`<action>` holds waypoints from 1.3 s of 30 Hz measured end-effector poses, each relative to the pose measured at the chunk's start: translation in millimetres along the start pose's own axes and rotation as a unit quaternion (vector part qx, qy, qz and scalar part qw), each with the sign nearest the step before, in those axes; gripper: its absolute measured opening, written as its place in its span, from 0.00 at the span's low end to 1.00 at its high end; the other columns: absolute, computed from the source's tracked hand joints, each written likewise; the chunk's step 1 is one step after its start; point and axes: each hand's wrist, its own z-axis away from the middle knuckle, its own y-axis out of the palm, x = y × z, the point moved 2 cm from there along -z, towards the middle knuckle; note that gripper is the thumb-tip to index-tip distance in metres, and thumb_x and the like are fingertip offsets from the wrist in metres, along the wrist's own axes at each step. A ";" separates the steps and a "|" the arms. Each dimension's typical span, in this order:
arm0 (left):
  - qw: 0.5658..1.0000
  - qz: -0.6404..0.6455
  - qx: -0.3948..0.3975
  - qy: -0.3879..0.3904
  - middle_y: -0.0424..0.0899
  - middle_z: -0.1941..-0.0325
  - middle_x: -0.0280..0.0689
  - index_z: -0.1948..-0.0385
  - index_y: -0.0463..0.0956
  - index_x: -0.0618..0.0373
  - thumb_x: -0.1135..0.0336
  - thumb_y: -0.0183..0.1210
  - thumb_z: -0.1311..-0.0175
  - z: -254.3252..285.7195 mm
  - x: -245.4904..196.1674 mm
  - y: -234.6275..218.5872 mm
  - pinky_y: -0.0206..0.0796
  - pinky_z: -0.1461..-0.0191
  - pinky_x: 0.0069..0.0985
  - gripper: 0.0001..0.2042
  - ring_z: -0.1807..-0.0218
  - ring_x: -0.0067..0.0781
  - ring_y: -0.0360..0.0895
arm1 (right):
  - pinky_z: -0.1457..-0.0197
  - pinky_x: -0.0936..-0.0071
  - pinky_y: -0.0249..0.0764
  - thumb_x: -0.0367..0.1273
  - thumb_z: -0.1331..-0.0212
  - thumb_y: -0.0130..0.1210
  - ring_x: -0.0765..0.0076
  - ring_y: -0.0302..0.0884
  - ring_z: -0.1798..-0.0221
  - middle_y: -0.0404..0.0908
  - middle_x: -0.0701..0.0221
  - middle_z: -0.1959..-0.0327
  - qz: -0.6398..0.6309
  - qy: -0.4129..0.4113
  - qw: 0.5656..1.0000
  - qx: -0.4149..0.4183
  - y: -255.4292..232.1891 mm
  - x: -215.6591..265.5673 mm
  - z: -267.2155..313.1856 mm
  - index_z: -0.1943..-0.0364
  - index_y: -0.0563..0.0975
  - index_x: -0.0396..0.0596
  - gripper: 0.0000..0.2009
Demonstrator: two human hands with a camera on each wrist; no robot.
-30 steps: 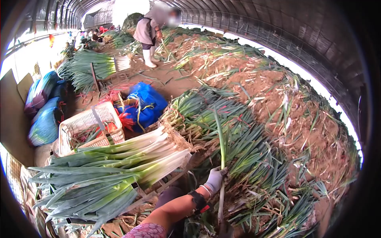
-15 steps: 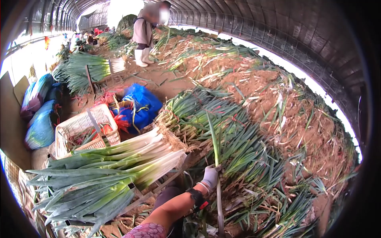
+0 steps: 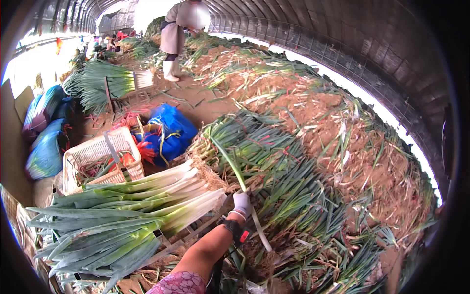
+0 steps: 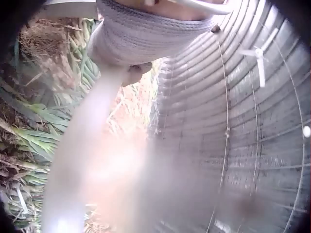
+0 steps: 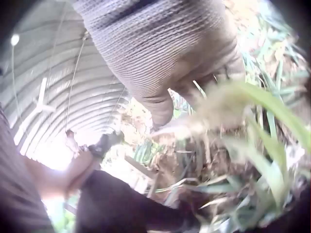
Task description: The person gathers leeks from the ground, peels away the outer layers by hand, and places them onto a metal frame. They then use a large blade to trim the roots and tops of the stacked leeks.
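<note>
One arm point(image 3: 204, 255) extended forward | left hand point(image 3: 242, 203): fingers clamped round slanting leek point(image 3: 260, 232) | right hand point(image 5: 165, 53): fingers' hold unclear

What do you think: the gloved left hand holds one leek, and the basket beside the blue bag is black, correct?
The basket is cream-white, not black, as the head view shows. It does stand beside the blue bag, and the gloved left hand does hold one leek.

Bright daylight glare — wrist views hazy, blurred.
</note>
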 end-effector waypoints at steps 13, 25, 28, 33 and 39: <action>0.988 -0.020 0.151 -0.001 0.73 0.78 0.32 0.67 0.68 0.56 0.67 0.51 0.33 62.3 -2.6 9.4 0.59 0.79 0.24 0.05 0.81 0.24 0.65 | 0.65 0.68 0.69 0.29 0.46 0.54 0.66 0.72 0.72 0.77 0.65 0.72 -0.143 -0.220 0.953 -0.150 47.6 107.6 -117.7 0.58 0.75 0.39 0.12; 0.969 0.025 0.242 -0.036 0.73 0.78 0.31 0.60 0.71 0.56 0.62 0.52 0.32 86.1 0.2 20.5 0.61 0.81 0.22 0.09 0.83 0.23 0.67 | 0.46 0.69 0.68 0.31 0.39 0.54 0.60 0.71 0.48 0.73 0.57 0.46 -0.509 0.066 0.854 0.079 12.9 153.9 -84.6 0.41 0.68 0.42 0.22; 0.938 0.112 0.305 -0.116 0.73 0.77 0.31 0.55 0.71 0.55 0.60 0.51 0.32 81.5 -0.6 20.7 0.60 0.80 0.21 0.11 0.82 0.23 0.66 | 0.52 0.63 0.66 0.29 0.41 0.54 0.58 0.72 0.54 0.76 0.56 0.53 -0.355 -0.053 0.933 0.038 -10.1 204.4 -75.1 0.53 0.76 0.38 0.13; 0.967 -0.004 0.240 -0.090 0.72 0.78 0.30 0.58 0.71 0.54 0.57 0.51 0.32 81.1 7.4 18.7 0.58 0.81 0.21 0.11 0.83 0.22 0.64 | 0.60 0.66 0.66 0.28 0.43 0.52 0.63 0.70 0.63 0.76 0.61 0.62 -0.220 -0.153 0.959 -0.094 29.9 146.8 -112.0 0.55 0.76 0.39 0.12; 0.979 0.014 0.180 -0.091 0.69 0.82 0.28 0.66 0.71 0.52 0.58 0.52 0.32 81.9 1.0 18.3 0.53 0.83 0.20 0.09 0.85 0.20 0.61 | 0.47 0.68 0.67 0.32 0.39 0.54 0.59 0.71 0.49 0.75 0.60 0.46 -0.287 -0.165 0.943 -0.040 -15.9 130.9 -91.6 0.43 0.70 0.42 0.20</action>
